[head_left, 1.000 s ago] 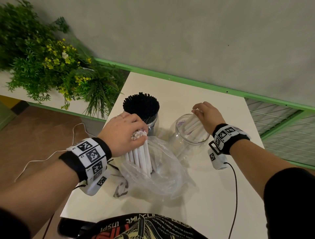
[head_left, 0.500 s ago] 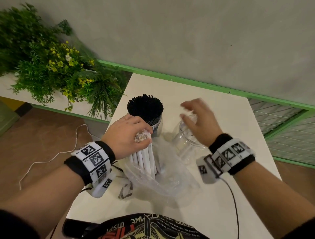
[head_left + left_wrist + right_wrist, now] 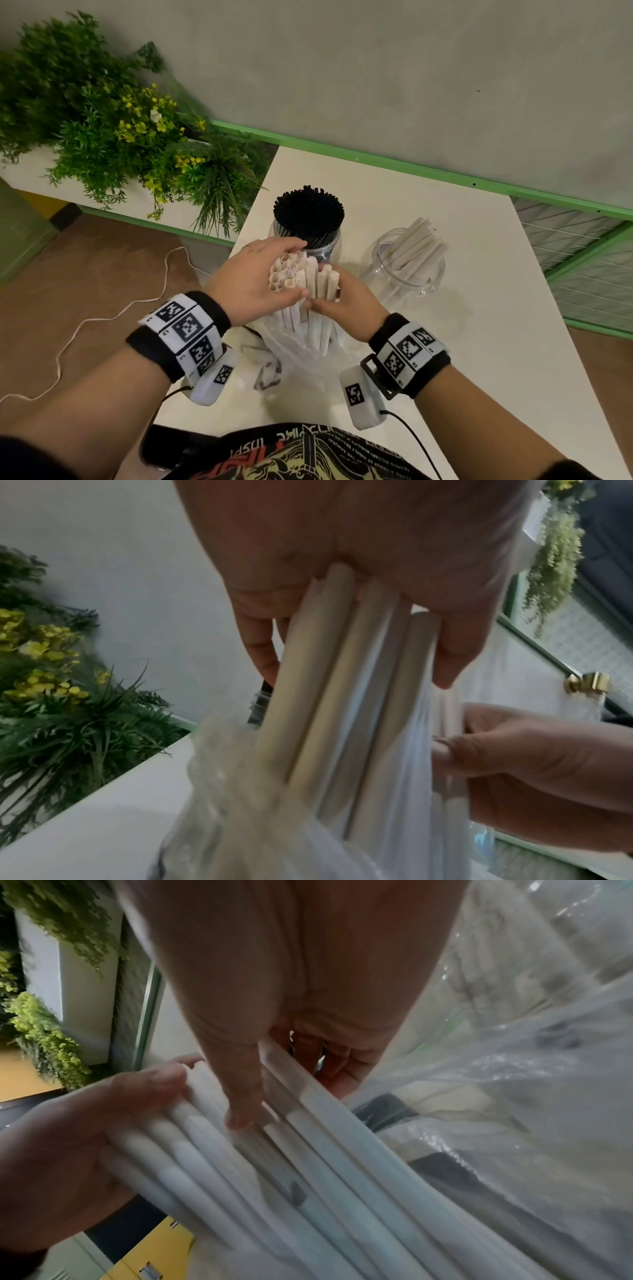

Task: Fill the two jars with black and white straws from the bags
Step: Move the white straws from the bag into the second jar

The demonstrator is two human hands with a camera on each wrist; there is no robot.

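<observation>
A bundle of white straws [image 3: 301, 281] stands upright in a clear plastic bag [image 3: 298, 356] on the white table [image 3: 479, 325]. My left hand [image 3: 253, 284] grips the bundle's left part near its top. My right hand [image 3: 342, 301] pinches a few white straws [image 3: 308, 1104] on the bundle's right side, thumb in front and fingers behind. Just behind the hands stands a clear jar packed with black straws [image 3: 308, 212]. To the right, the second clear jar [image 3: 407, 270] holds several white straws [image 3: 414, 243] leaning right. The left wrist view shows the straws [image 3: 329, 696] running down into the bag [image 3: 260, 818].
A planter with green foliage and yellow flowers [image 3: 113, 137] stands left of the table. A green rail [image 3: 411, 168] runs along the wall behind. A white cable [image 3: 85, 329] lies on the brown floor. Wrist-camera cables [image 3: 411, 442] trail over the table's near edge.
My right hand left the white-straw jar, swung back left and took hold of straws in the bundle. My left hand kept holding the bundle, which now stands a little higher.
</observation>
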